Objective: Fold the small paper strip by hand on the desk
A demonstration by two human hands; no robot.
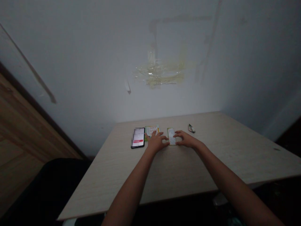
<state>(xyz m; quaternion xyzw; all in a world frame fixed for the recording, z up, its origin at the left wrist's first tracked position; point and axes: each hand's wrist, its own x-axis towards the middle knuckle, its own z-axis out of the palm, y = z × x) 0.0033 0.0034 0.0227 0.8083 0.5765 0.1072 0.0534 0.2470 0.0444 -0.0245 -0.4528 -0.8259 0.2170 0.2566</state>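
A small folded paper [172, 137], white with a green edge, lies flat on the table between my hands. My left hand [155, 142] has its fingers spread; its thumb and a finger reach the paper's left edge, while other fingers rest over a printed leaflet [152, 129] in white, green and yellow. From the other side, my right hand [185, 139] is curled on the paper, with fingertips on its right part and the thumb at the lower right edge. Left of the leaflet lies a phone [138, 138] with its screen lit.
The pale wood-look table [178, 175] meets a grey wall [94, 62] with old tape strips [162, 73]. A crumpled wrapper [191, 128] lies beyond my right hand. Near the right edge is a small dark scrap [277, 149]. A dark shape [54, 182] stands beside the table's left edge.
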